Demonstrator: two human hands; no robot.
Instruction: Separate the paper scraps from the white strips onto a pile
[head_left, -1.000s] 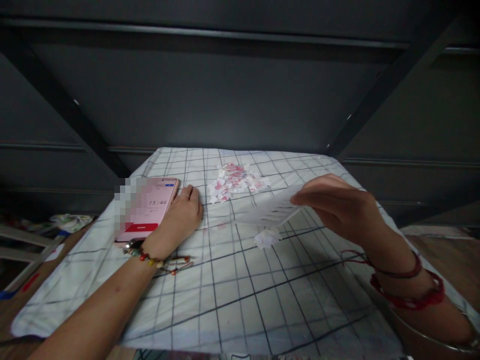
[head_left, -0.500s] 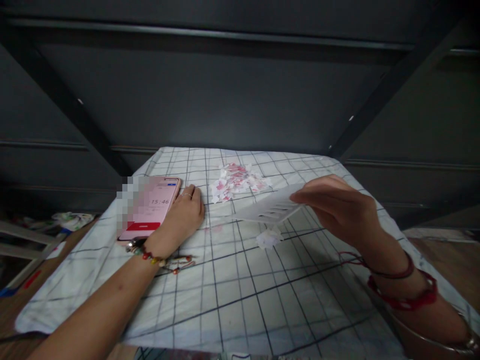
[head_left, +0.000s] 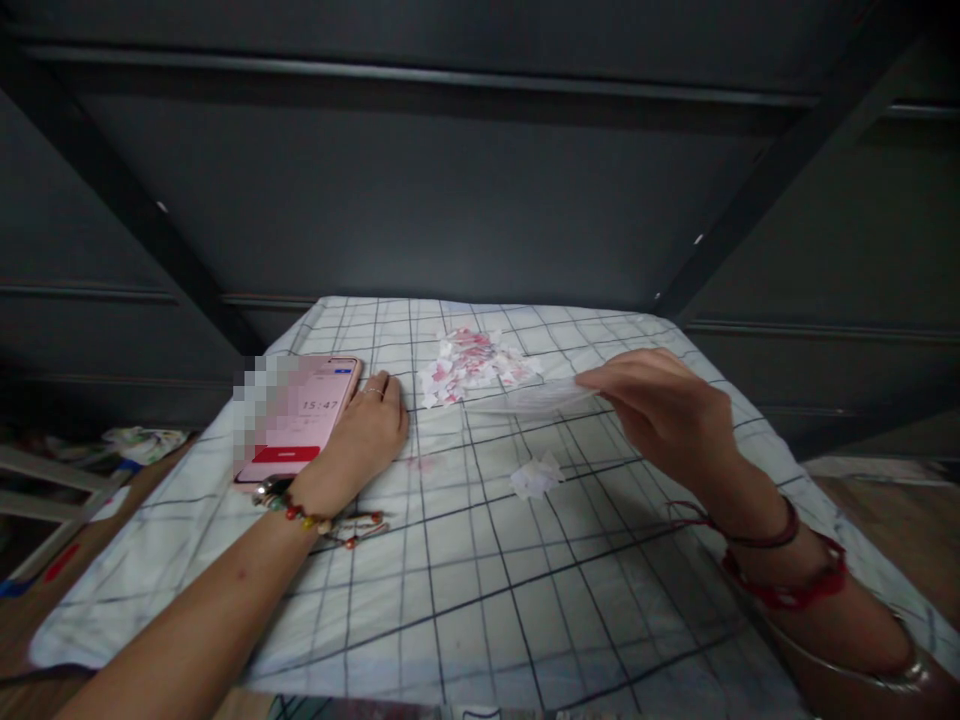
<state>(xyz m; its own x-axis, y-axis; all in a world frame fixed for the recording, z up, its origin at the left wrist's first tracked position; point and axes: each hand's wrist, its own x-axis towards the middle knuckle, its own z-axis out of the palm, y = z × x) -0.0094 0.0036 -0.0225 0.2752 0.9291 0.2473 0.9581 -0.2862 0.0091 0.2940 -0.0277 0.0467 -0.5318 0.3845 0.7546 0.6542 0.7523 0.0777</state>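
My right hand (head_left: 667, 405) pinches the edge of a thin white sheet (head_left: 536, 398) between thumb and fingers. The sheet is held above the table, blurred and seen nearly edge-on, so I cannot tell what it is made of. Below it lies a small heap of white paper scraps (head_left: 536, 476). Farther back is a bigger pile of torn paper pieces (head_left: 472, 365), white with pink and red marks. My left hand (head_left: 367, 425) lies palm down on the cloth with its fingers stretched forward, next to a pink phone (head_left: 300, 415). Nothing shows in that hand.
A white checked cloth (head_left: 480, 600) covers the table. Dark panels (head_left: 420, 190) rise directly behind its far edge. At the left, a pale slatted frame (head_left: 52, 490) and a bundled patterned bag or cloth (head_left: 146, 440) sit lower than the tabletop.
The sheet has tipped from showing its marked face to nearly edge-on, and my right hand has shifted slightly left. My left hand stays put. The phone's display went from 15:46 to 15:47.
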